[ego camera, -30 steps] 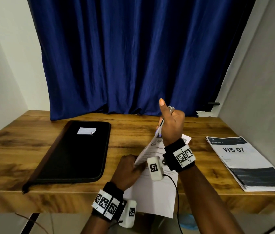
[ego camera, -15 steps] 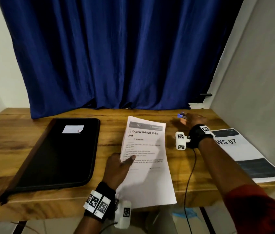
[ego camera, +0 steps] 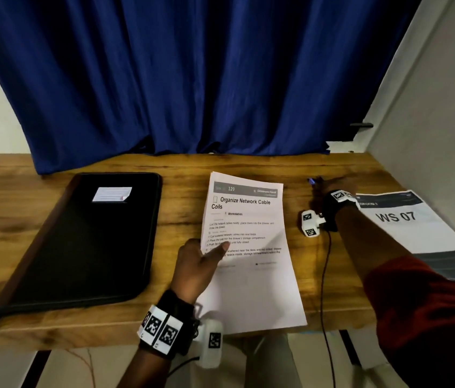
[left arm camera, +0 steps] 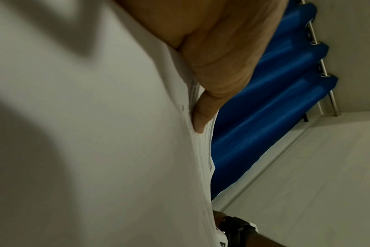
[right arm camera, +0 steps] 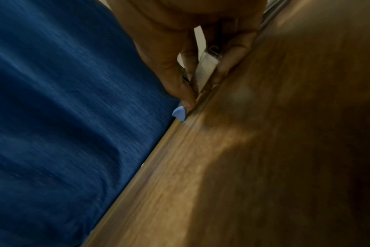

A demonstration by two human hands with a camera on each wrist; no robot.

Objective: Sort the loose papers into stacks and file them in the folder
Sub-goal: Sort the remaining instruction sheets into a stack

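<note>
A stack of white papers [ego camera: 248, 219] headed "Organize Network Cable Coils" lies face up mid-table, its near end hanging over the front edge. My left hand [ego camera: 209, 256] pinches its left edge, thumb [left arm camera: 209, 107] on top and fingers hidden beneath the papers [left arm camera: 95, 133]. My right hand [ego camera: 332, 186] is at the back right of the table, pinching a small silver tool [right arm camera: 205, 71] with a blue tip [ego camera: 311, 181], which looks like a stapler and touches the wood. A shut black folder [ego camera: 89, 242] with a white label lies at the left.
A second paper stack marked "WS 07" [ego camera: 405, 228] lies at the right, by the wall. A blue curtain [ego camera: 192, 79] hangs along the back of the wooden table [ego camera: 181, 169]. A thin black cable [ego camera: 324, 275] runs from my right wrist over the front edge.
My right hand left the papers' top corner and went to the back right of the table with the silver tool. The raised papers came down flat, face up, still in my left hand.
</note>
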